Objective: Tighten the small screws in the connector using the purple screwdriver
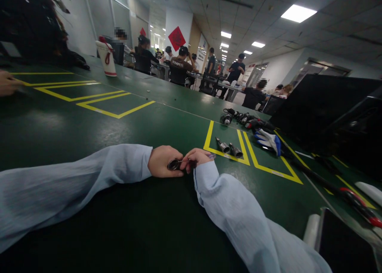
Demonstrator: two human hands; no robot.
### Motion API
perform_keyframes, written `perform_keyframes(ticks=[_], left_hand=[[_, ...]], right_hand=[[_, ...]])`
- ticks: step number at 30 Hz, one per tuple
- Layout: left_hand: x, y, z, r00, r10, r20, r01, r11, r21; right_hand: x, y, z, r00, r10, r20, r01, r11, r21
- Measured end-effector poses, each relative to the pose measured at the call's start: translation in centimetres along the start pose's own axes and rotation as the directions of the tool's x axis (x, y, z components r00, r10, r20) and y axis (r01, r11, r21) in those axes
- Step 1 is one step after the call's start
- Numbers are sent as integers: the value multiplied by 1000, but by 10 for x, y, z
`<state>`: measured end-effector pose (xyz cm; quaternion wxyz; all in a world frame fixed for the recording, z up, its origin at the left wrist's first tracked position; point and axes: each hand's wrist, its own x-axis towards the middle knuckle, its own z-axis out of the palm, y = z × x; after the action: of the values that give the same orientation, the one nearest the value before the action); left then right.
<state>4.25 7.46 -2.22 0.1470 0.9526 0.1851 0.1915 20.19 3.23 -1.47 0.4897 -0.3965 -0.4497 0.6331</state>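
Observation:
Both my forearms, in pale blue sleeves, rest on the dark green table [89, 129]. My left hand [162, 161] is curled round a small round metal part [173, 164], held at the fingertips. My right hand [197, 158] meets it from the right, fingers pinched on the same part or on a thin piece sticking out of it; which one is unclear. Just beyond, two short metal cylinders [229, 148] lie inside a yellow taped box [210, 135].
A pile of dark metal parts [238, 117] and blue-white gloves [268, 139] lie further right. A red-handled tool [355, 199] and a phone [343, 241] sit near the right edge. A white cup [106, 58] stands far left. Another person's hand [7, 83] rests at the left edge. Other people work at the tables behind.

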Motion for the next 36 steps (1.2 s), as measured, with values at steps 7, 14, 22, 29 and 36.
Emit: perform_keyframes(ticks=[7,14,22,29,36], left_hand=[[1,2,-3,998,9,-65,-12,999,-36],[-1,0,-2,990,1,-140,-16,994,-109],[-2,1,-2,985,-41,-167,28,996,-79],[-1,1,-3,980,-40,-193,19,994,-109],[-1,1,-7,984,-63,-165,38,988,-152]], right_hand=[[8,11,-11,992,2,128,-19,990,137],[3,9,-8,997,-61,51,55,993,106],[-14,3,8,981,-148,-125,150,989,5],[2,12,-8,993,-119,17,115,981,158],[8,12,-14,993,-50,109,28,980,195]])
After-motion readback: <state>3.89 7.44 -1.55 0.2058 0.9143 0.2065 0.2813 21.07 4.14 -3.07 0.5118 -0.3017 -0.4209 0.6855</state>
